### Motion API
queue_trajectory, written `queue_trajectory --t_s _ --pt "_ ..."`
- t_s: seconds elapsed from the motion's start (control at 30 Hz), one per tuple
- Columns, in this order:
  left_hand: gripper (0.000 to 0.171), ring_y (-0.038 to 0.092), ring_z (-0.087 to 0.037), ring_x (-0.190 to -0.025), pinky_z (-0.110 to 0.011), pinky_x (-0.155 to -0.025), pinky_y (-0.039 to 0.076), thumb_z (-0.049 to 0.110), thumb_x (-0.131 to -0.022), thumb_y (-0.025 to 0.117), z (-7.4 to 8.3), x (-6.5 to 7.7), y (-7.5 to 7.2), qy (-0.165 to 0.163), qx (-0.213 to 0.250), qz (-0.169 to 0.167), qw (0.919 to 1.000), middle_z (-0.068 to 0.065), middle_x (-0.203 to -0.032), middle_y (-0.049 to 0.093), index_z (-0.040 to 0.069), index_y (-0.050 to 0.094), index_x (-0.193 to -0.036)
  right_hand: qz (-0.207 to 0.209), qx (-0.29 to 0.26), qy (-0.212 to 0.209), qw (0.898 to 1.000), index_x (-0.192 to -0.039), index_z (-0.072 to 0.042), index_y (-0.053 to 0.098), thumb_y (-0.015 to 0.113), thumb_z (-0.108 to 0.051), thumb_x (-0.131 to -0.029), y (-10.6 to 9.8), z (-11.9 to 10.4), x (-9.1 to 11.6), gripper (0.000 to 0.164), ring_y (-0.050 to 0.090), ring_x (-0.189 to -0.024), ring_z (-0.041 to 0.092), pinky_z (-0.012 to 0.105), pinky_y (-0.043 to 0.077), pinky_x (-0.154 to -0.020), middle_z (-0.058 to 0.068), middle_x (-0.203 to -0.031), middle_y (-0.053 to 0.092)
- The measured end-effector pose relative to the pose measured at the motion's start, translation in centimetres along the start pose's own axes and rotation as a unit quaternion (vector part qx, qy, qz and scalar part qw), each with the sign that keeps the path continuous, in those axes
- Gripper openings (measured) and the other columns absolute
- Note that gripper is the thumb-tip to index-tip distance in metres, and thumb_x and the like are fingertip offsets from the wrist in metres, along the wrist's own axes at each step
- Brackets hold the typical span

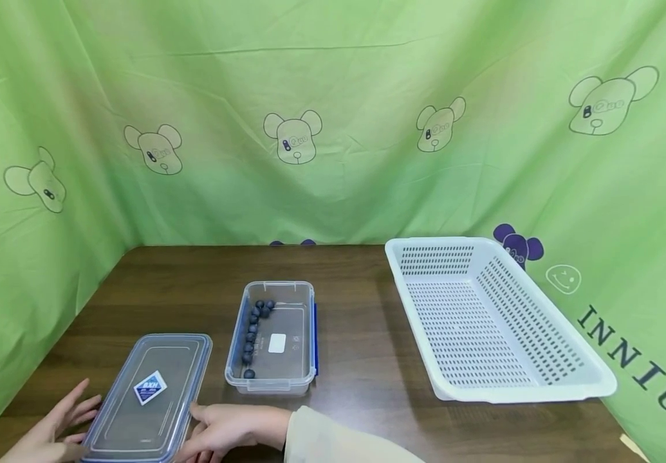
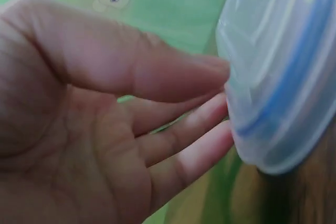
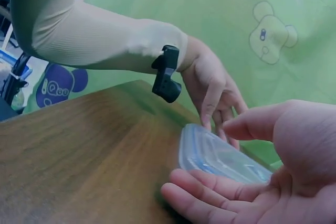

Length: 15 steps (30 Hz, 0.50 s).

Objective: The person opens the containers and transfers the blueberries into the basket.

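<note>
A clear rectangular plastic lid with a blue seal and a blue-and-white sticker is at the table's near left. My left hand is at its left side, fingers extended and spread. In the left wrist view, the thumb and fingertips meet the edge of the lid. On the opposite side is my right hand, its thumb at the lid's right edge. The right wrist view shows the right hand's fingers loosely extended, with the thumb apart from them.
A clear container with several blueberries along its left side stands at the table's middle, a blue clip on its right. A white perforated basket sits at the right. Green patterned cloth hangs behind the wooden table.
</note>
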<state>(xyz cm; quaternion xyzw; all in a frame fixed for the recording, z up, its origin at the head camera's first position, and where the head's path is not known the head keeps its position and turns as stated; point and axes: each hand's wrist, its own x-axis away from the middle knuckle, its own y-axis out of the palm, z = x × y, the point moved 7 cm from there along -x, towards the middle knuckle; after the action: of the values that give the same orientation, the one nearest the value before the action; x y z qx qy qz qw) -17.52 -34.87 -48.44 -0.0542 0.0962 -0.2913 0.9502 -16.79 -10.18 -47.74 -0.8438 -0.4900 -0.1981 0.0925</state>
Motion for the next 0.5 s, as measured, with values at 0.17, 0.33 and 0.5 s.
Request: queue_trajectory --t_s 0.17,0.33,0.5 --pt "0.119 0.047 0.018 -0.104 -0.007 -0.075 0.043 -0.03 -0.075 0.055 2.3 -0.5 -0.1 0.004 -0.18 0.166 0.9695 0.039 -0.126 0.042 0.044 0.006 -0.154 -0.03 0.005 -0.011 0.999 -0.154 0.006 0.018 0.056 0.001 -0.097 -0.2 -1.4 1.0 0.068 0.062 -0.065 0.016 0.022 0.051 -0.056 0.015 -0.084 0.068" --pt "0.099 0.05 0.015 -0.106 -0.003 -0.078 0.039 -0.029 -0.084 0.043 4.7 -2.3 0.8 0.018 -0.134 0.203 0.9698 0.035 -0.127 0.048 0.011 -0.009 -0.159 -0.065 -0.009 -0.036 0.997 -0.156 -0.001 0.017 0.05 0.003 -0.099 -1.0 -3.3 2.5 0.066 0.064 -0.086 0.049 0.03 0.058 -0.064 0.007 -0.086 0.063" --pt "0.088 0.051 0.013 -0.107 -0.005 -0.081 0.04 -0.023 -0.09 0.043 6.5 -4.9 2.3 0.011 -0.079 0.227 0.9705 0.032 -0.127 0.051 -0.002 -0.015 -0.153 -0.045 0.017 -0.07 0.996 -0.156 -0.004 0.019 0.051 0.001 -0.098 -3.2 -5.7 4.1 0.066 0.068 -0.078 0.035 0.039 0.059 -0.073 0.006 -0.089 0.063"
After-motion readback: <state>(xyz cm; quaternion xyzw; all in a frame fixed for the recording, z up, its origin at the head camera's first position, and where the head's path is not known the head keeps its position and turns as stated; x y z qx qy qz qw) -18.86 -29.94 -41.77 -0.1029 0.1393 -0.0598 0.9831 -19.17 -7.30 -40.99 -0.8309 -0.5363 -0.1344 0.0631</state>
